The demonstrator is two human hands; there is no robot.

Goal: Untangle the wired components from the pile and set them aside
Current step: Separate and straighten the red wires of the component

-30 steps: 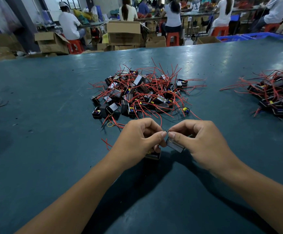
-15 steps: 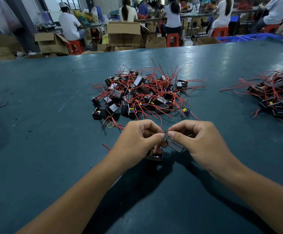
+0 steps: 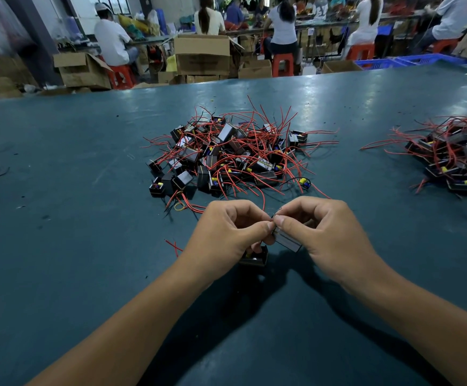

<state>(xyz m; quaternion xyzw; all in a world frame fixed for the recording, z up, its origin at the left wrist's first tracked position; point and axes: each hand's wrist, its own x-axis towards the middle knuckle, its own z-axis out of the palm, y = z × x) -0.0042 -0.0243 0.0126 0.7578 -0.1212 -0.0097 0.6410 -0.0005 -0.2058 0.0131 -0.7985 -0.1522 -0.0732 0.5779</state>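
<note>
Little change from the earlier frames: both hands sit at the same spot at centre frame, the thumbs now pressed closer together, a thin dark wire loop showing just above them. No readable brand, label or writing anywhere; the cardboard boxes [image 3: 202,55] at upper centre carry print too blurred to read.

Left hand [image 3: 228,232] fingers curled shut, thumb and forefinger pinching at the wire; a small black box component [image 3: 254,257] sits under its fingertips, touching the table, yellow part barely visible inside. Right hand [image 3: 321,232] curled shut, thumb and forefinger gripping a grey-sided box component [image 3: 288,240], held tilted just above the table [image 3: 73,246]. The wire joining the two is mostly hidden by the fingers.

Main pile [image 3: 232,154] lies at centre, just beyond the hands: black boxes with yellow and blue parts, tangled red leads. Second pile [image 3: 455,160] at right edge, cut off by the frame. A loose red wire piece [image 3: 175,246] lies left of the left hand. More wires at far left edge, hard to make out.
</note>
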